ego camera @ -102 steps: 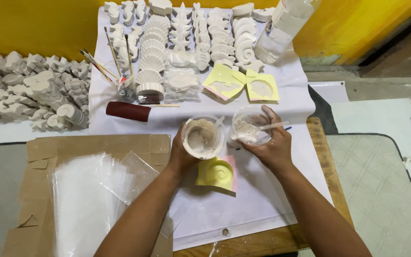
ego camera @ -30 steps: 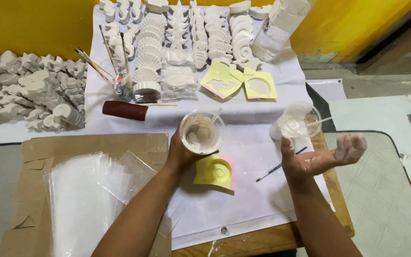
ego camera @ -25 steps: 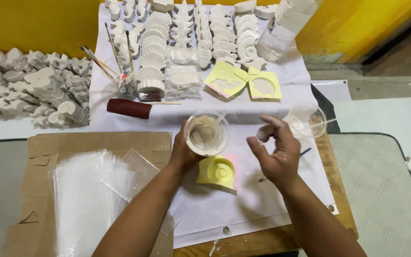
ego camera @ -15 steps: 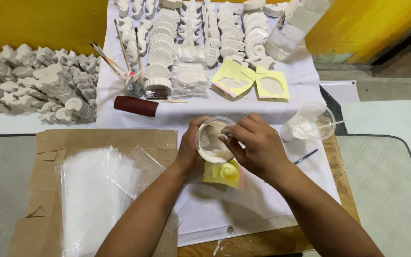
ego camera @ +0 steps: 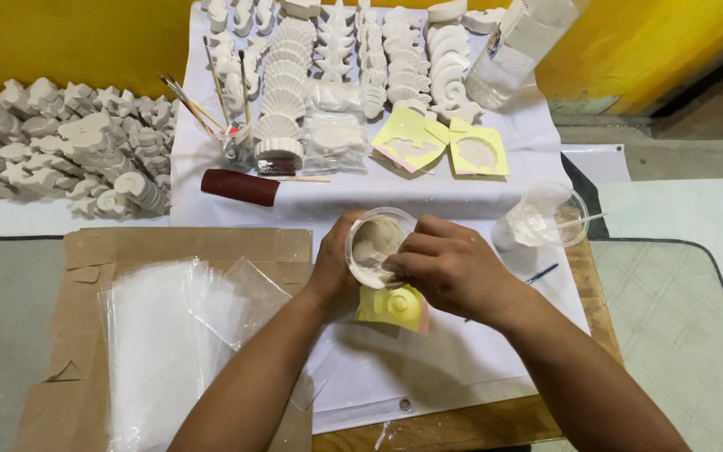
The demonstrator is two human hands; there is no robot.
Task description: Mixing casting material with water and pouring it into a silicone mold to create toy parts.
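Note:
My left hand [ego camera: 338, 268] grips a clear plastic cup [ego camera: 376, 243] of white plaster mix, tilted over a yellow shell-shaped mould [ego camera: 395, 306] on the white sheet [ego camera: 428, 368]. My right hand [ego camera: 449, 268] reaches across, its fingertips inside the cup's mouth touching the wet mix. A second clear cup [ego camera: 546, 219] with white paste and a stick in it stands to the right, apart from both hands.
Rows of white plaster casts [ego camera: 361, 59] fill the back of the sheet, and more casts [ego camera: 52, 142] are heaped at left. Two yellow moulds [ego camera: 441, 142], a brush jar [ego camera: 232, 146], a dark red roll [ego camera: 240, 187], a clear bottle [ego camera: 516, 46] and plastic bags [ego camera: 169, 335] on cardboard lie around.
My right hand set the second cup down at the right, swung back left and put its fingers into the cup that my left hand holds over the yellow mould.

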